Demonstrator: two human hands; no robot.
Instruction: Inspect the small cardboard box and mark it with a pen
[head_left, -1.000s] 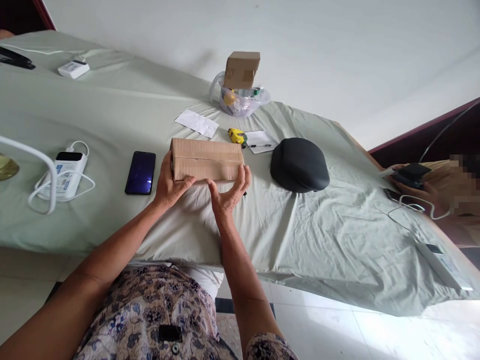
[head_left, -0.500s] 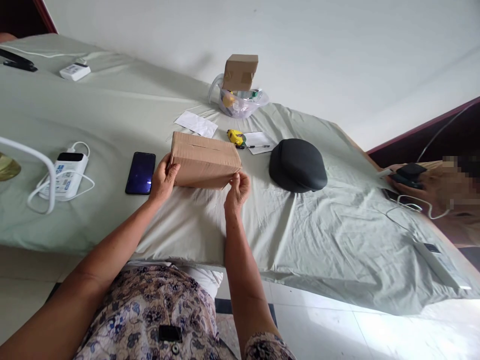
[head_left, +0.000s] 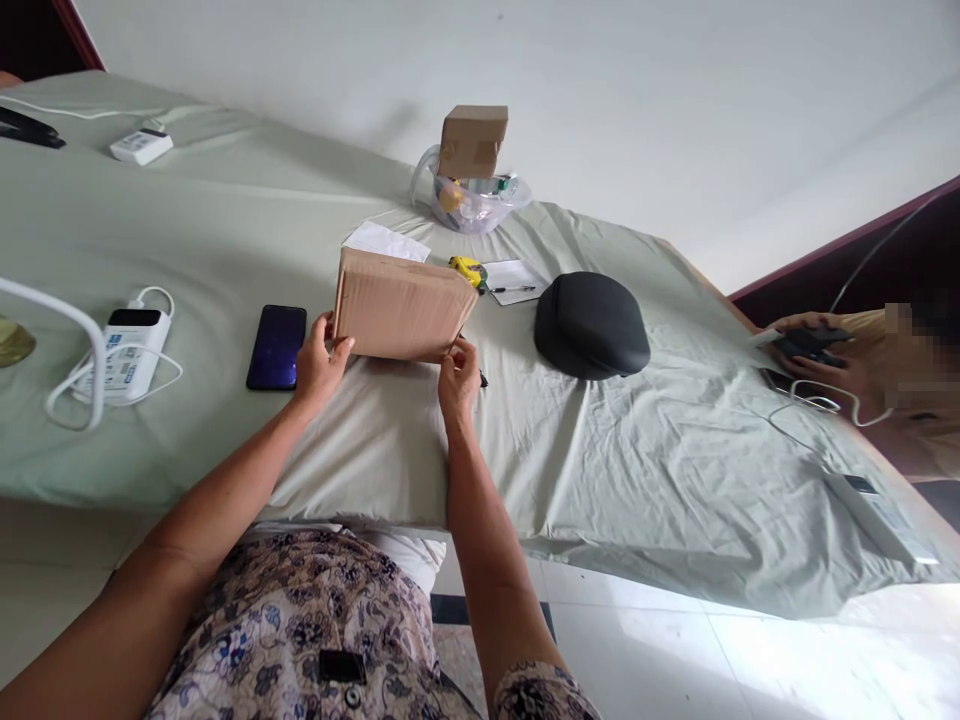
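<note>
A brown cardboard box (head_left: 401, 308) is tipped up on the table in front of me, its broad side facing me. My left hand (head_left: 322, 362) grips its lower left corner, thumb in front and fingers round the left edge. At the lower right corner, my right hand (head_left: 459, 375) pinches the box's bottom edge. A small dark tip (head_left: 483, 380) shows beside that hand; what it belongs to is hidden. Left of my left hand lies a dark smartphone (head_left: 277, 348). Behind the box's right end sit a yellow tape measure (head_left: 466, 271) and a pen (head_left: 513, 289) on white paper.
A black rounded case (head_left: 592, 326) lies to the right. At the back, a clear plastic basket (head_left: 480, 210) carries a smaller cardboard box (head_left: 472, 141). A white power bank (head_left: 124, 358) with cables is at left. Another person's hand (head_left: 814, 345) holds a dark object at far right.
The cardboard box has been tipped back, showing more of its broad side and less of its top. My right hand has shifted slightly down and left along the corner.
</note>
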